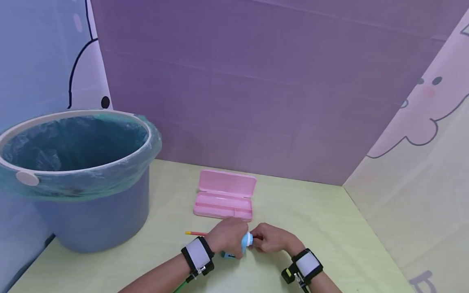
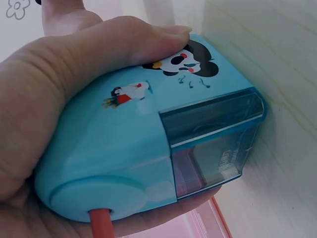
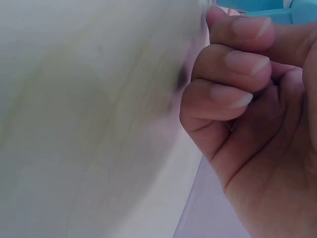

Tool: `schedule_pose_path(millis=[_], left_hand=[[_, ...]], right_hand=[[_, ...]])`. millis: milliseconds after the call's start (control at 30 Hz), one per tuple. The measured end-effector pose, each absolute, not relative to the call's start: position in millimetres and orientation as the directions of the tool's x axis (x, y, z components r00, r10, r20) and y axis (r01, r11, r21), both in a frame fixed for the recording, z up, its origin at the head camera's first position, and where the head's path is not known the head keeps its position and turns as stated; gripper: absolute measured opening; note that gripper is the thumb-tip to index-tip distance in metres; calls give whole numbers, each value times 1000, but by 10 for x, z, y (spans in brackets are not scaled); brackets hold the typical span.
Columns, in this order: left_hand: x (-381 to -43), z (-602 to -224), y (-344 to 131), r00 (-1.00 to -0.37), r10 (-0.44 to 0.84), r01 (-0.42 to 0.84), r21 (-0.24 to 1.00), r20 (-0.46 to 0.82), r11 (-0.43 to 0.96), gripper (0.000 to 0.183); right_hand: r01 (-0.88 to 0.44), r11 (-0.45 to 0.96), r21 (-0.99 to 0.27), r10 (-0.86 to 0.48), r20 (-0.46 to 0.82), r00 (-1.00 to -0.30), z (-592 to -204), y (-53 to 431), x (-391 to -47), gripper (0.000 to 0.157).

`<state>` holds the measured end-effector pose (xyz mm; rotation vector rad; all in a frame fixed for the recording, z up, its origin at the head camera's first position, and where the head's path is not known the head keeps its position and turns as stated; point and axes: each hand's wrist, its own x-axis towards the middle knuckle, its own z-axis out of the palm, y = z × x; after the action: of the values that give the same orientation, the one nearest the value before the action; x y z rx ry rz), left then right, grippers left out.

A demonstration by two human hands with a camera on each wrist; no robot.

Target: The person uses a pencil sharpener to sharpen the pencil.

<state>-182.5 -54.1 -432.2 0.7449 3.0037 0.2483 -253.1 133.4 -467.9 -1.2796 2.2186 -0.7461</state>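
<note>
A light blue pencil sharpener [image 2: 124, 129] with cartoon prints and a clear shavings drawer lies in my left hand [image 1: 229, 236]. The thumb presses on its printed face, and fingers wrap beneath. A red pencil [image 2: 101, 223] is inserted in the sharpener's round front; in the head view its yellow end points left. At the other side, my right hand [image 1: 272, 238] has curled fingers at the sharpener's crank [image 3: 270, 16]. It appears to pinch the handle, though the fingertips mostly hide the grip. Both hands are low over the table.
An open pink pencil case [image 1: 223, 199] lies on the pale yellow table [image 1: 311, 211], just beyond the hands. To the left stands a large blue bucket [image 1: 99, 224] lined with a green bag. A purple backdrop [image 1: 249, 89] rises behind the table.
</note>
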Motion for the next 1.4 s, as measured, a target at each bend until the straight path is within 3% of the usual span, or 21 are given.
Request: schedule_pose_path(millis=[767, 1100, 1400], left_hand=[[-1814, -4327, -545, -888, 459, 455, 171, 19, 874, 36], [-1809, -4296, -548, -898, 440, 431, 202, 3, 879, 36], [-1804, -4321, -528, -899, 438, 431, 200, 10, 880, 38]], right_hand=[[-603, 424, -675, -884, -162, -439, -4717, 1338, -2369, 25], [-636, 338, -694, -923, -113, -368, -4700, 1371, -2325, 27], [-613, 314, -724, -930, -104, -353, -4691, 1406, -2271, 28]])
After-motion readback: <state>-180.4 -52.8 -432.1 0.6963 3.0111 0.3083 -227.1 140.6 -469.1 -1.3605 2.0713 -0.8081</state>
